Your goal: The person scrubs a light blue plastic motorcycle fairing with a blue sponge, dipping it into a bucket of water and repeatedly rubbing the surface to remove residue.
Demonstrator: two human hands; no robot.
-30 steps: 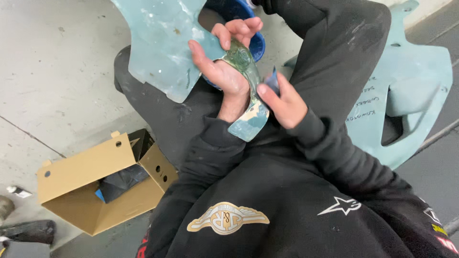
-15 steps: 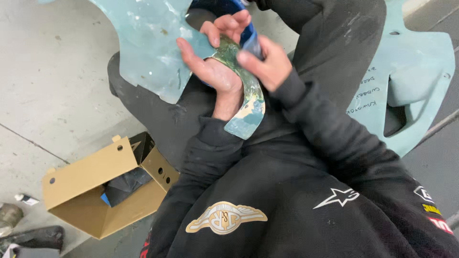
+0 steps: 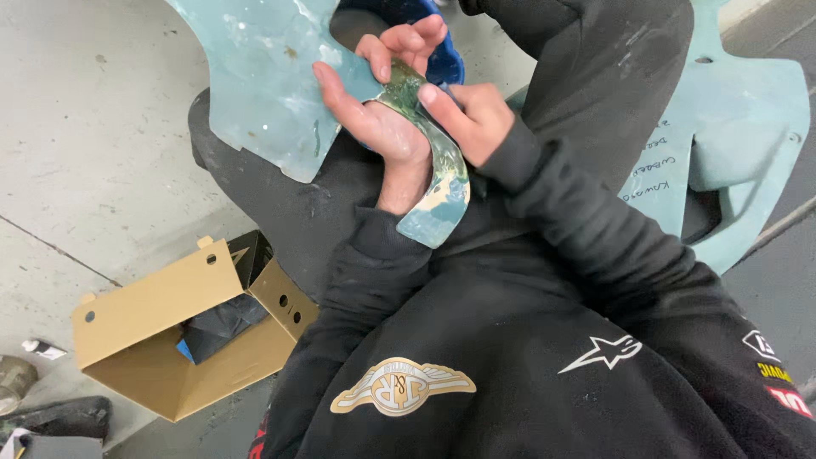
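A pale teal moulded panel point(image 3: 255, 76) rests across my lap, and a narrow curved strip point(image 3: 442, 187) runs off its edge toward my chest. My left hand point(image 3: 374, 115) lies palm up beneath that strip, with its fingers curled over the upper end. My right hand point(image 3: 472, 119) closes on the strip from the right, thumb pressed on the worn, patchy surface. Whatever sits under its fingers is hidden. A blue object point(image 3: 442, 59) shows just behind both hands.
A second teal panel point(image 3: 739, 110) with handwriting lies on the floor at right. An open cardboard box point(image 3: 153, 340) holding dark material stands at lower left on the concrete floor. A small can point(image 3: 13, 378) and a dark object point(image 3: 59, 416) sit at the left edge.
My right hand, apart from the strip a second ago with something small and blue in its fingers, has moved up onto it beside my left hand. The view has shifted slightly.
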